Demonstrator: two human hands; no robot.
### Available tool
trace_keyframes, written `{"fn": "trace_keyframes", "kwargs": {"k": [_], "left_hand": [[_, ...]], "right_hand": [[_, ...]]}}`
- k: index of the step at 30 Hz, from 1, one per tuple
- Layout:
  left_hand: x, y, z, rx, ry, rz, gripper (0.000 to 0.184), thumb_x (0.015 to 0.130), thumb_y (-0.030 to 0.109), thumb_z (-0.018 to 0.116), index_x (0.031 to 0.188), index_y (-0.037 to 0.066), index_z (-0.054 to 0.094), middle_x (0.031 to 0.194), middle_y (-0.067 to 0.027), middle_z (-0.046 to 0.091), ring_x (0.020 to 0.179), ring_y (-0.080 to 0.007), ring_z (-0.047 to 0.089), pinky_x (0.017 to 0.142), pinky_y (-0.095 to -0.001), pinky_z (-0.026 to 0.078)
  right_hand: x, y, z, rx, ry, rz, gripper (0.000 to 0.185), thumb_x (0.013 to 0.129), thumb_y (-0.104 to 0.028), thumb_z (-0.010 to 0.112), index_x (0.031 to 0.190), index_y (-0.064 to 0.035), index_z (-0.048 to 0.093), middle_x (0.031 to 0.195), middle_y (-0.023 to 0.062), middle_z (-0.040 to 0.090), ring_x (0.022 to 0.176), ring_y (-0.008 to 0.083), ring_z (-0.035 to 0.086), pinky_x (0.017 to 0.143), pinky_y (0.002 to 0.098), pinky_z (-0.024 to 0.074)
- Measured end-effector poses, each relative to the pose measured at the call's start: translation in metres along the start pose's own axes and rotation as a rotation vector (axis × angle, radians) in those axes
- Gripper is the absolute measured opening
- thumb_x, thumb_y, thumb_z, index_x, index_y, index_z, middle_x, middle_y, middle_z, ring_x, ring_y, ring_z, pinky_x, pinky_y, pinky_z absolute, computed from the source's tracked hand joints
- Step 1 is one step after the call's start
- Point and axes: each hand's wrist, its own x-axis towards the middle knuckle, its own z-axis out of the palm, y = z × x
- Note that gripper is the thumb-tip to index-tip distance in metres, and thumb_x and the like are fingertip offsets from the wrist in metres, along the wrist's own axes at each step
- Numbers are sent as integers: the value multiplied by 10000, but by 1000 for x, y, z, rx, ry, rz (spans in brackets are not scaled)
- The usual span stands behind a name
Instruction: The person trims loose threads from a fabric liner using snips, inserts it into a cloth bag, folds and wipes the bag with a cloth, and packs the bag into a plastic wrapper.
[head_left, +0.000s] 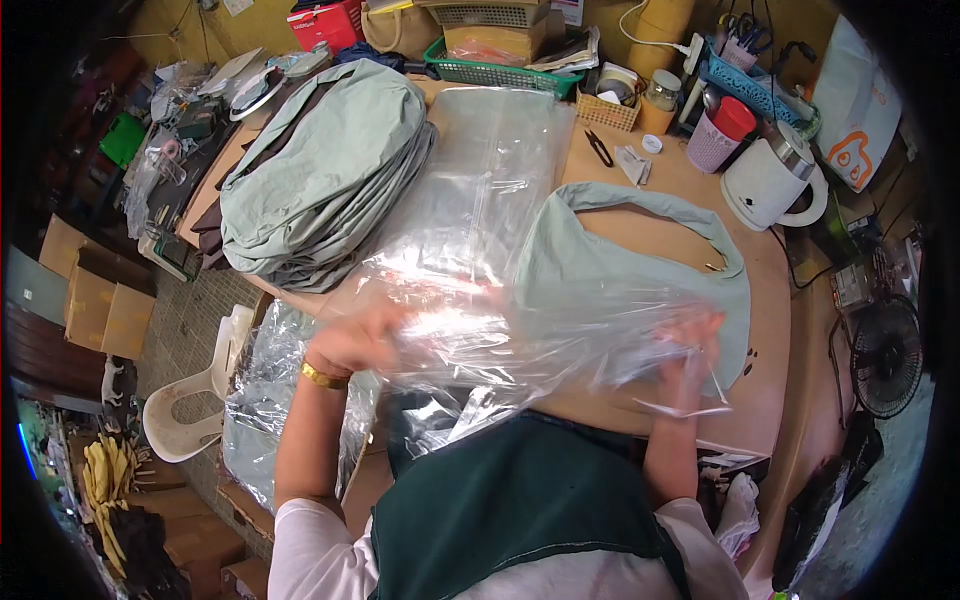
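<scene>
A clear plastic bag (540,340) stretches between my two hands in front of my body, blurred by motion. My left hand (362,338), with a gold bracelet at the wrist, is closed on the bag's left end. At the other end my right hand (690,335) grips the plastic, its fingers smeared and partly seen through the film. Beneath and beyond the right hand lies a pale green cloth bag (640,255) with a wide strap loop, flat on the table. More clear plastic bags (490,150) lie stacked beyond my left hand.
A pile of pale green cloth bags (320,170) stands at the table's left. Thread snips (599,148) and a white kettle (770,180) are at the back right, near a green basket (500,72). A carton holding plastic-wrapped goods (285,400) and a white chair (205,390) stand left.
</scene>
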Motion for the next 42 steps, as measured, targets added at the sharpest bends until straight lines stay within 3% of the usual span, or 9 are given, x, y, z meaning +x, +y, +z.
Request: {"fn": "trace_keyframes", "kwargs": {"k": [4,11,15,18,20,25,29,35,42], "left_hand": [[-9,-24,-41,527,-241,-335,256,976,221,609,1079,-11,649,921,-71,705,761,-113,648,705,-267,526],[20,7,7,-484,699,-103,261,1013,275,555,938,50,664,739,-18,655,622,-95,571,606,-259,457],[6,-6,2,-1175,-115,-79,199,981,230,604,980,38,656,753,-41,667,620,-146,576,600,-322,445],[-7,-15,8,-281,491,-382,168,933,163,659,859,12,675,728,-39,658,600,-163,584,602,-324,460],[-6,-29,-26,337,-537,-412,180,880,116,703,784,-35,689,817,-67,691,697,-196,669,714,-325,531],[-12,-5,-39,-162,-236,-204,283,835,220,780,909,-48,724,1223,-161,620,800,-221,689,795,-318,529],[-9,35,-19,952,-543,-313,354,869,374,736,1043,65,721,950,-144,703,794,-271,665,772,-378,520],[9,58,-19,-379,338,318,255,978,116,517,750,5,489,899,-176,666,1053,-328,663,852,-371,545],[81,-93,133,936,325,333,338,949,130,539,1225,-61,493,908,-229,637,1051,-413,622,1086,-584,321]], "right_hand": [[9,-12,19,500,-259,170,494,960,-580,521,1043,-108,643,637,-6,551,513,114,476,576,320,443],[4,-19,56,-1075,-721,689,629,796,-686,645,910,-67,667,632,32,607,581,156,592,597,346,488],[-9,-11,13,-279,-199,340,574,829,-613,652,919,-46,672,650,40,618,610,188,618,676,410,515],[5,-27,21,242,-386,121,541,873,-558,632,979,-28,662,695,47,627,629,219,631,718,477,522],[-5,-43,27,128,-252,129,558,867,-554,653,1013,-16,652,726,47,629,632,213,626,698,461,529],[-25,-74,36,-1067,-16,42,619,758,-519,810,1031,9,638,759,36,631,638,146,606,592,312,509],[5,-105,7,-790,-358,530,636,670,-399,907,1053,26,630,812,24,640,676,106,607,602,224,489],[48,-105,45,-910,192,-163,574,898,-221,699,1366,13,466,1377,163,536,1284,240,509,1074,367,401],[39,51,50,-2190,-343,268,622,940,-407,589,1451,-95,419,1541,181,348,1466,386,227,1106,717,108]]}}
